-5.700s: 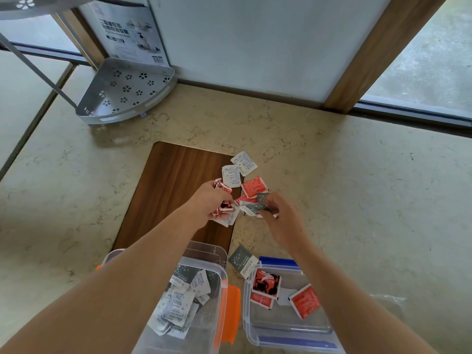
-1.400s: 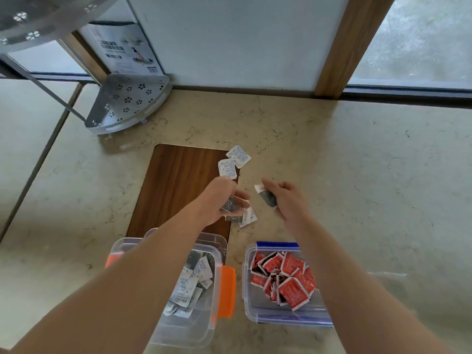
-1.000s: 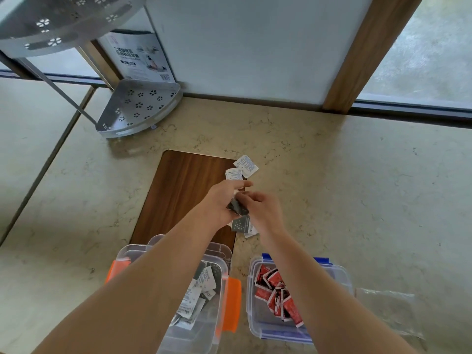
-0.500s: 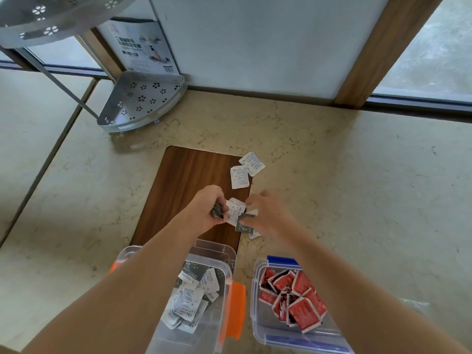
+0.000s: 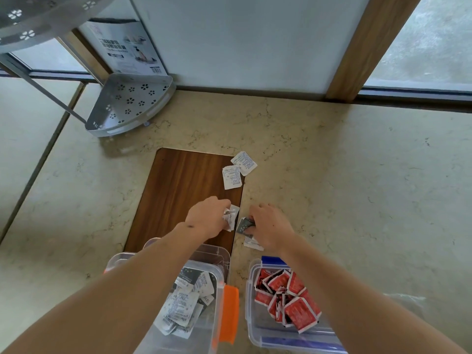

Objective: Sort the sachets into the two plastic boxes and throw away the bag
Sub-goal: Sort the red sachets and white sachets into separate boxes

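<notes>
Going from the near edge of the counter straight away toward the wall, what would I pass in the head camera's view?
Orange-latched box → left hand clutching white sachets → two loose white sachets on the wooden board → bare marble counter → wall.

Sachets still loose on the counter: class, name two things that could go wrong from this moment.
1. Two white sachets lie apart at the wooden board's far corner, beyond both hands; they could be overlooked.
2. The left hand grips a bunch of sachets; one may slip out before reaching the orange-latched box.
3. The clear bag lies at the frame's edge, easily forgotten.
</notes>
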